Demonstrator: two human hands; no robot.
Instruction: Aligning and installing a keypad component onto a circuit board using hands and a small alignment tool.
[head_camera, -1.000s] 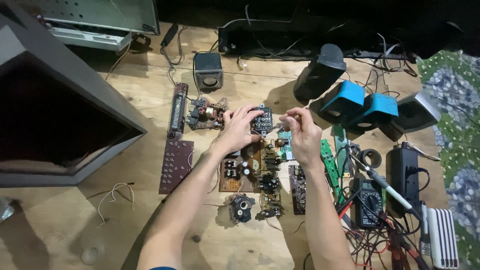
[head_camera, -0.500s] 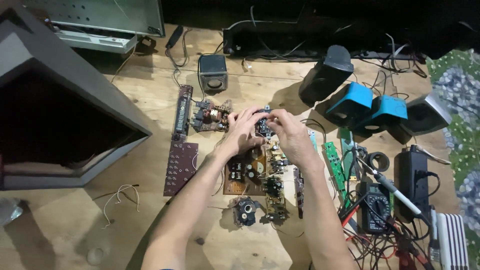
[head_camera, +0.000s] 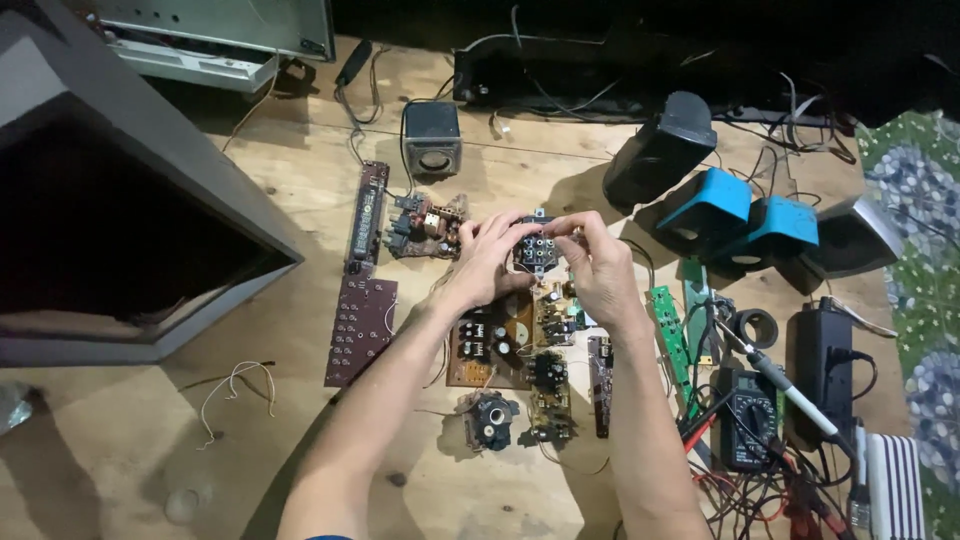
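The person's two arms are bare from the elbows down. The left hand (head_camera: 480, 265) and the right hand (head_camera: 600, 270) wear no gloves. A tiny bit of blue sleeve (head_camera: 318, 537) peeks in at the bottom.

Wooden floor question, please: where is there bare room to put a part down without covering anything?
Bare wood lies lower left, between the loose white wire, the brown board and the left hand's forearm. Another patch sits between the small grey speaker and black speaker. Right of the right hand, tools and cables crowd around the multimeter.
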